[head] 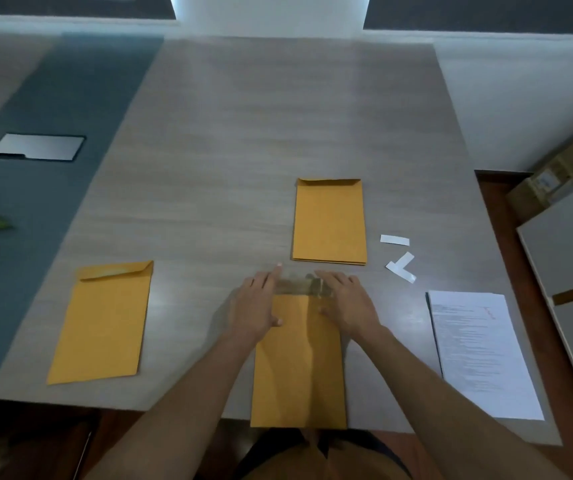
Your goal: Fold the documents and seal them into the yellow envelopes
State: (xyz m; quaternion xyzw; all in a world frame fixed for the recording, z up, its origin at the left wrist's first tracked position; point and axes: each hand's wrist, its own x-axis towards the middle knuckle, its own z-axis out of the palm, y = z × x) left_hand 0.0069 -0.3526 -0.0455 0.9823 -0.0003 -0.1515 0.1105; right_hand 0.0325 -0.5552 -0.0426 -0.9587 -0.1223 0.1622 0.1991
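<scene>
Left hand (255,303), right hand (345,303): both laid flat with fingers straight on the top corners of the middle envelope (299,368); nothing is gripped. Envelope: long axis is set straight away from the person. Flap (300,285): blurred, held between the two sets of fingertips, equally near both; pressing down is judged next.
</scene>
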